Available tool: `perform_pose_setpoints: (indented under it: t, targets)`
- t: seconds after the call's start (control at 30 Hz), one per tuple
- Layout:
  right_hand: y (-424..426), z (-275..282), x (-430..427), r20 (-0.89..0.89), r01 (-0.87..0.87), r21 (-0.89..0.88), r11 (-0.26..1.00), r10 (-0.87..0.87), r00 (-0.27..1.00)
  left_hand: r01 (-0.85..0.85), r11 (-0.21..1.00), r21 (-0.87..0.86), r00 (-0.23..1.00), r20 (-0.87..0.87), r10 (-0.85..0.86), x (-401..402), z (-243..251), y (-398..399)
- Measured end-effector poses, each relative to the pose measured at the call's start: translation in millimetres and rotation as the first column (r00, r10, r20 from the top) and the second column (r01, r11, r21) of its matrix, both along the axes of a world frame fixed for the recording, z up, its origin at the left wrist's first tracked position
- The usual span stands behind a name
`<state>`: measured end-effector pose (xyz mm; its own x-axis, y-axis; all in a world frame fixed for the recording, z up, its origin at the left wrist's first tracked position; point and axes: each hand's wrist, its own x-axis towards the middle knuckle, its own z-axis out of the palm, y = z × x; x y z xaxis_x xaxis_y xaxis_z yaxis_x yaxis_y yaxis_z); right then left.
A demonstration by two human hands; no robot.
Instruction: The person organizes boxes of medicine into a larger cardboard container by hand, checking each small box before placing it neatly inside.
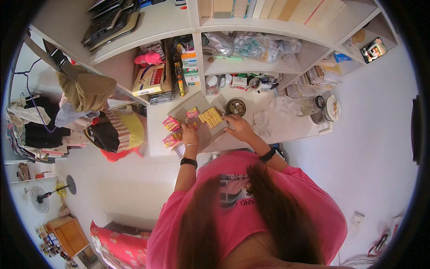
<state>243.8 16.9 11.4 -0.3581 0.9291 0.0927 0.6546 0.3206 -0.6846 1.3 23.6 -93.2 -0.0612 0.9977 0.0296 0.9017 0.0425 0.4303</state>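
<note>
Several small yellow boxes (211, 117) stand close together in a block on a grey board (206, 134) on the white desk. Pink-and-yellow small boxes lie to their left: a stack (171, 123), a lower group (172, 140) and a single box (192, 112). My left hand (190, 134) is among these boxes, over a small box (194, 125) by its fingers; whether it grips one is unclear. At the right edge of the yellow block, my right hand (239, 127) has its thumb and fingers apart, with nothing seen between them.
A round dark tin (235, 107) sits just beyond my right hand. Crumpled white tissue (262, 122) and a glass jar (307, 107) are farther right. White shelving (252, 70) with bags, jars and boxes rises behind the desk. A phone (374, 50) leans at the upper right.
</note>
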Motion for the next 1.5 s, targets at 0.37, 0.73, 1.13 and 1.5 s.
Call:
perform_pose_setpoints:
  t: [0.37,0.73,1.13,1.5]
  targets:
    - [15.8,-2.5,-35.6,-0.017,-0.149,-0.104,0.983,0.148,0.989,0.035,0.994,0.104,0.783,0.616,-0.092,26.3,79.3,-26.7]
    - [16.4,-23.4,-42.9,0.038,-0.199,0.047,0.979,0.198,0.98,0.1,0.99,0.095,0.896,0.424,-0.131,26.7,32.0,-20.4]
    - [20.8,-36.5,-29.2,0.014,-0.125,-0.035,0.992,0.125,0.992,0.049,0.992,0.119,0.859,0.501,-0.103,22.1,-4.7,-18.1]
    - [26.8,-46.5,-16.8,-0.014,-0.092,-0.03,0.995,0.091,0.996,-0.03,0.996,0.087,0.806,0.592,-0.028,36.9,-1.9,-13.6]
